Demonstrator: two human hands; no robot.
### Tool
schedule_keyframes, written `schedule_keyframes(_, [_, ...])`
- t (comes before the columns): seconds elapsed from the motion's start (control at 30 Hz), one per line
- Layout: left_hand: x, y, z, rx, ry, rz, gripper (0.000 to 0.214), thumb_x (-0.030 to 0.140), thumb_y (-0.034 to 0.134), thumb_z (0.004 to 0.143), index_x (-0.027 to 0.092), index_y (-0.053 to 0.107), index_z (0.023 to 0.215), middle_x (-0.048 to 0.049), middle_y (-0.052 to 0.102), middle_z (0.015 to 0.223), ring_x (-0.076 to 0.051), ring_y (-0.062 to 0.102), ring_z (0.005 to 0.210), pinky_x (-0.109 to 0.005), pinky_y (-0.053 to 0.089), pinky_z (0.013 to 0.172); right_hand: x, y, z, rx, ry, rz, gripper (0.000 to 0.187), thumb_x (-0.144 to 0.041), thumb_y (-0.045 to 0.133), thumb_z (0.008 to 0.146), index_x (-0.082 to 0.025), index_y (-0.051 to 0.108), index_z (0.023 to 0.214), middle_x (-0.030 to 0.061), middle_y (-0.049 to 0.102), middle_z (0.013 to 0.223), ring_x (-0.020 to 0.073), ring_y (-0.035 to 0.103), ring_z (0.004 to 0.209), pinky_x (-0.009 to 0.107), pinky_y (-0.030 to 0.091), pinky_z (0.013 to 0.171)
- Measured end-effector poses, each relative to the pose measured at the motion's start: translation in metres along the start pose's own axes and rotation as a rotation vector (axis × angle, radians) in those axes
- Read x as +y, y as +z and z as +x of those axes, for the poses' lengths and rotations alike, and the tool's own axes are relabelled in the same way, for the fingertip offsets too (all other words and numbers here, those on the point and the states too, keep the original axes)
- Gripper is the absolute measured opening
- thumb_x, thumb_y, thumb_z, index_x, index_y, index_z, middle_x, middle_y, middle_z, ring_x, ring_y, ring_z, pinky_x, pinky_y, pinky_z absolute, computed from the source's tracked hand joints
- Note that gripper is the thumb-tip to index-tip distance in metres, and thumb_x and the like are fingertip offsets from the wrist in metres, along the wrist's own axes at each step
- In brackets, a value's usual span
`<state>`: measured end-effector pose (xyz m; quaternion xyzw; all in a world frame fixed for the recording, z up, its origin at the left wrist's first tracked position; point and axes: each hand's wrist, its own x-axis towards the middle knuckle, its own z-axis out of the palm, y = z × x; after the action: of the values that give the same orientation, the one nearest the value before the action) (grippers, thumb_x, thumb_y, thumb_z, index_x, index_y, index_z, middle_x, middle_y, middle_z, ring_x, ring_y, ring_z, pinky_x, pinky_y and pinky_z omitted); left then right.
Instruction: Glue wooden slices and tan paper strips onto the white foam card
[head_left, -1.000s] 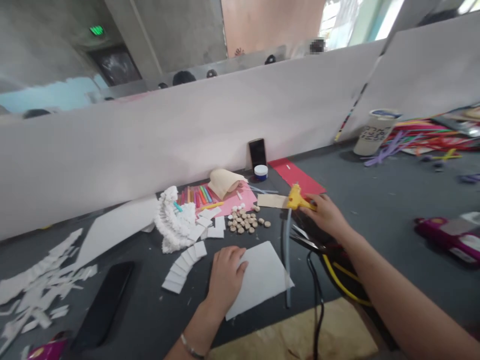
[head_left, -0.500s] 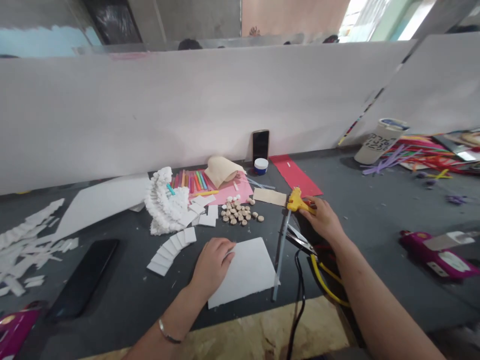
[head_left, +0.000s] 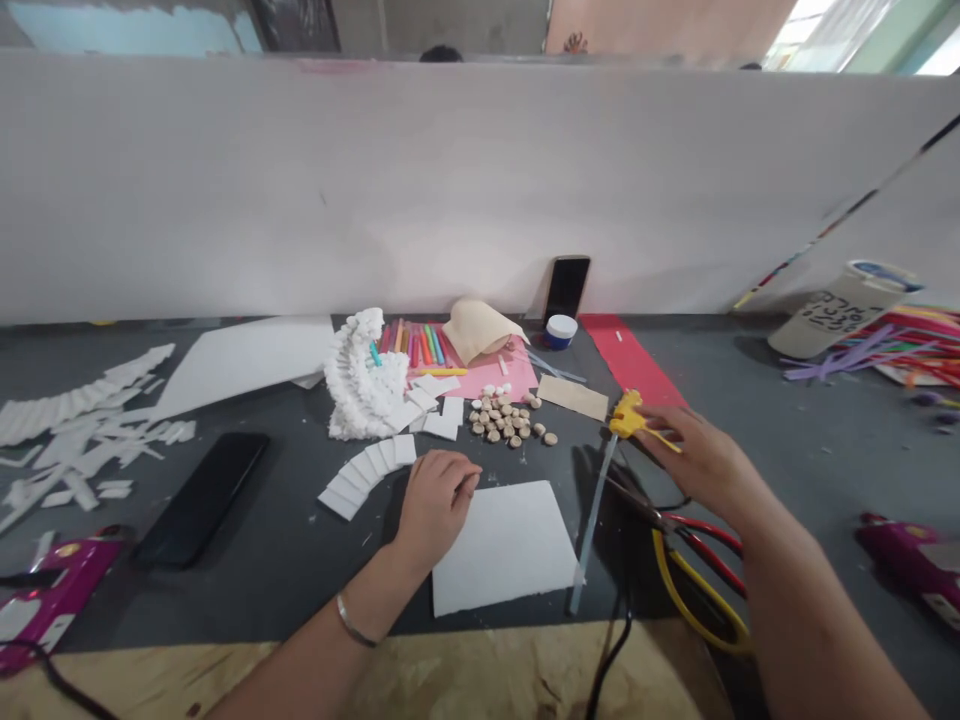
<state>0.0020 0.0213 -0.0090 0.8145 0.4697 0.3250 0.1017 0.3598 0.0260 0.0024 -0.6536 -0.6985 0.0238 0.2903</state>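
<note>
In the head view my right hand point(head_left: 709, 455) grips a small yellow glue gun point(head_left: 628, 415) at the right of the work area. A long translucent glue stick point(head_left: 595, 525) extends from it down past the right edge of a white sheet point(head_left: 506, 545). My left hand point(head_left: 439, 505) rests over that sheet's upper left corner, fingers curled and thumb pressed against them; whatever they may hold is hidden. Beneath my right forearm lie a tool with red handles point(head_left: 709, 550) and yellow-handled scissors point(head_left: 694, 600), partly covered.
Brown round pieces point(head_left: 510, 420), white squares point(head_left: 367, 475) and a ruffled white piece point(head_left: 367, 385) lie behind the sheet. A phone point(head_left: 202, 500) is at left, another phone point(head_left: 566, 288) leans on the partition. Magenta glue guns point(head_left: 64, 595) flank both sides. A black cord point(head_left: 611, 650) crosses the front edge.
The view has shifted, so most things sit differently in the frame. My right hand has turned the glue gun slightly and uncovered more of the red handles. My left hand stays by the sheet.
</note>
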Motion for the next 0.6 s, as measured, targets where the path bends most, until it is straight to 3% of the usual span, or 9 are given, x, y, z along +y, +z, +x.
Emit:
schedule_keyframes(0.1, [0.0, 0.001, 0.001, -0.023, -0.005, -0.04, 0.018, 0.023, 0.05, 0.094, 0.021, 0.067, 0.088, -0.0046, 0.069, 0.09, -0.019, 0.061, 0.091, -0.036, 0.043, 0.082, -0.033, -0.002, 0.02, -0.242, -0.091, -0.062, 0.026, -0.038, 0.05, 0.089, -0.025, 0.068, 0.104, 0.0068, 0.073, 0.104, 0.0244, 0.068, 0.091, 0.035, 0.052, 0.075])
schedule_keyframes(0.2, [0.0, 0.002, 0.0, -0.029, 0.001, -0.074, 0.02, 0.024, 0.051, 0.095, 0.02, 0.067, 0.084, -0.0039, 0.07, 0.086, -0.019, 0.062, 0.09, -0.037, 0.043, 0.082, -0.05, 0.01, 0.054, -0.286, -0.017, -0.3, 0.032, -0.038, 0.043, 0.093, -0.023, 0.069, 0.105, 0.0106, 0.072, 0.105, 0.0275, 0.067, 0.092, 0.035, 0.049, 0.069])
schedule_keyframes(0.27, [-0.001, 0.003, 0.0, -0.03, 0.008, -0.083, 0.018, 0.024, 0.052, 0.094, 0.02, 0.067, 0.084, -0.0036, 0.07, 0.087, -0.019, 0.061, 0.09, -0.036, 0.043, 0.081, -0.051, 0.023, 0.076, -0.352, 0.095, -0.442, 0.032, -0.035, 0.044, 0.092, -0.02, 0.069, 0.107, 0.0145, 0.07, 0.109, 0.0292, 0.066, 0.098, 0.036, 0.047, 0.072])
schedule_keyframes(0.4, [-0.002, 0.003, -0.001, -0.031, 0.012, -0.1, 0.017, 0.023, 0.053, 0.094, 0.02, 0.067, 0.086, -0.0036, 0.07, 0.088, -0.019, 0.061, 0.091, -0.035, 0.044, 0.081, -0.037, 0.047, 0.103, -0.413, 0.19, -0.477, 0.029, -0.035, 0.055, 0.083, -0.012, 0.07, 0.094, 0.0217, 0.071, 0.097, 0.0328, 0.067, 0.087, 0.037, 0.046, 0.066])
schedule_keyframes(0.5, [-0.002, 0.003, -0.002, -0.034, 0.014, -0.102, 0.018, 0.023, 0.051, 0.094, 0.02, 0.067, 0.086, -0.0044, 0.07, 0.088, -0.019, 0.06, 0.091, -0.036, 0.045, 0.082, -0.025, 0.049, 0.109, -0.416, 0.158, -0.422, 0.023, -0.036, 0.061, 0.079, -0.015, 0.07, 0.084, 0.016, 0.072, 0.09, 0.0277, 0.067, 0.08, 0.032, 0.043, 0.061])
schedule_keyframes(0.6, [-0.001, 0.004, -0.003, -0.002, 0.02, -0.068, 0.017, 0.023, 0.05, 0.094, 0.02, 0.067, 0.097, -0.0062, 0.07, 0.096, -0.02, 0.06, 0.097, -0.037, 0.046, 0.086, -0.029, 0.038, 0.106, -0.347, 0.059, -0.342, 0.015, -0.032, 0.06, 0.08, -0.018, 0.065, 0.076, 0.0103, 0.071, 0.083, 0.0225, 0.064, 0.077, 0.029, 0.04, 0.061])
